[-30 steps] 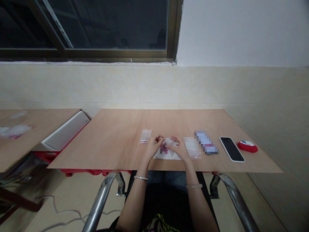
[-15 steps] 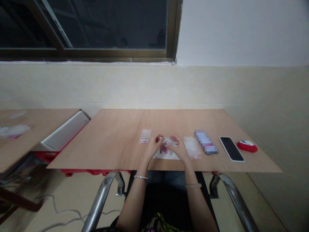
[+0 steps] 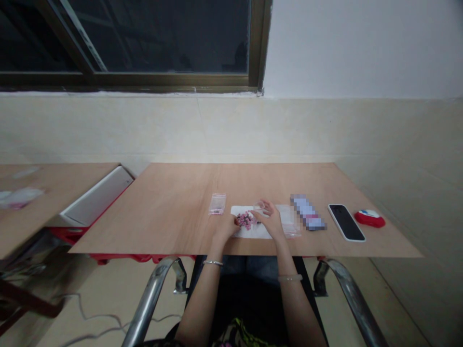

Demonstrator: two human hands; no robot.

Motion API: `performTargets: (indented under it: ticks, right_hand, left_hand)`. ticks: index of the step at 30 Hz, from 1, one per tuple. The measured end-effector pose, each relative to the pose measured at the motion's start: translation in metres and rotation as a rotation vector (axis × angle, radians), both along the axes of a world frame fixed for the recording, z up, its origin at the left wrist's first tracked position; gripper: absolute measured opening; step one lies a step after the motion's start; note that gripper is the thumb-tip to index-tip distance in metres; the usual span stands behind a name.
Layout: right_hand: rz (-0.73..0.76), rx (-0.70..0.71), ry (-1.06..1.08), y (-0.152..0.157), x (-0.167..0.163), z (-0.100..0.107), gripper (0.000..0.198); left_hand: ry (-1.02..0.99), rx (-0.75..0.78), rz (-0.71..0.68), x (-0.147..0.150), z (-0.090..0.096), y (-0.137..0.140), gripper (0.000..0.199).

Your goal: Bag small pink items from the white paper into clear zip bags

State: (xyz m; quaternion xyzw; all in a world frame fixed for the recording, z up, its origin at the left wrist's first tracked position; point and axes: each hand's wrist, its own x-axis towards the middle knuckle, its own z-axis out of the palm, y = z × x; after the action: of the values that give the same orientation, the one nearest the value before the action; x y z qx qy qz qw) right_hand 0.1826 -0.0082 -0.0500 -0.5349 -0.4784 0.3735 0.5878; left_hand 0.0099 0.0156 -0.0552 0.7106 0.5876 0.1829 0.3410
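A pile of pink and dark beads [image 3: 246, 220] lies on a white sheet [image 3: 253, 233] on the wooden table. At the pile's left edge is my left hand [image 3: 226, 229], its fingers curled together and low on the sheet; whatever they pinch is hidden. My right hand [image 3: 272, 220] is bent over the sheet's right side, with a small clear, loop-like piece [image 3: 258, 207] at its fingers. Its thumb reaches towards the beads. Left of the sheet rests a small zip bag [image 3: 217, 204] with some pink contents.
Clear plastic bags [image 3: 288, 221] lie right of my right hand. Further right are a blurred-out phone-like object [image 3: 308, 212], a white-rimmed phone [image 3: 346, 222] and a red-and-white item [image 3: 369, 218]. Metal armrests [image 3: 154, 294] flank me. Another table [image 3: 54, 180] stands at left.
My left hand has come down and left from above the beads to the pile's edge. The beads now lie more spread out. My right hand has barely moved.
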Motion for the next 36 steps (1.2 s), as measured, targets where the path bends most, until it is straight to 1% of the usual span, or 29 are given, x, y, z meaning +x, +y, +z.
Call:
performTargets:
  ticks: [8, 11, 13, 14, 17, 19, 21, 23, 28, 31, 34, 36]
  right_hand:
    - [-0.004, -0.004, -0.021, -0.001, 0.0, 0.001, 0.06]
    - [-0.005, 0.003, -0.055, -0.002, 0.0, 0.001, 0.059]
    - [-0.004, 0.019, -0.089, -0.003, -0.001, 0.001, 0.06]
    - [-0.003, 0.027, -0.102, -0.004, -0.001, 0.001, 0.06]
    - [0.016, 0.048, -0.126, -0.005, -0.002, 0.001, 0.058]
    - [0.041, 0.054, -0.123, -0.006, -0.003, 0.001, 0.057]
    - [0.077, 0.051, -0.121, -0.006, -0.005, 0.001, 0.056]
    - [0.116, 0.037, -0.125, -0.006, -0.007, 0.001, 0.056]
    - [0.173, 0.004, -0.096, -0.008, -0.015, 0.009, 0.055]
    - [0.147, 0.003, -0.042, -0.009, -0.018, 0.012, 0.053]
    - [0.088, 0.012, -0.048, -0.008, -0.017, 0.011, 0.052]
    - [0.052, 0.015, -0.074, -0.007, -0.014, 0.009, 0.054]
  left_hand:
    - [-0.02, -0.021, 0.039, 0.0, 0.002, -0.002, 0.01]
    - [-0.042, -0.033, 0.04, 0.0, 0.008, -0.002, 0.008]
    - [-0.094, -0.046, 0.014, -0.001, 0.018, -0.002, 0.009]
    - [-0.156, -0.058, -0.016, -0.001, 0.025, -0.002, 0.011]
    - [-0.442, -0.091, -0.116, -0.001, 0.049, -0.006, 0.016]
    - [-0.575, -0.093, -0.11, -0.001, 0.063, -0.01, 0.017]
    - [-0.628, -0.088, -0.07, 0.001, 0.07, -0.012, 0.017]
    - [-0.626, -0.065, -0.041, 0.003, 0.071, -0.013, 0.017]
    - [-0.539, 0.033, -0.021, 0.006, 0.064, -0.01, 0.021]
    - [-0.495, 0.094, -0.019, 0.004, 0.066, -0.009, 0.025]
    - [-0.418, 0.149, -0.072, 0.003, 0.07, -0.011, 0.026]
    - [-0.373, 0.16, -0.121, 0.005, 0.071, -0.013, 0.027]
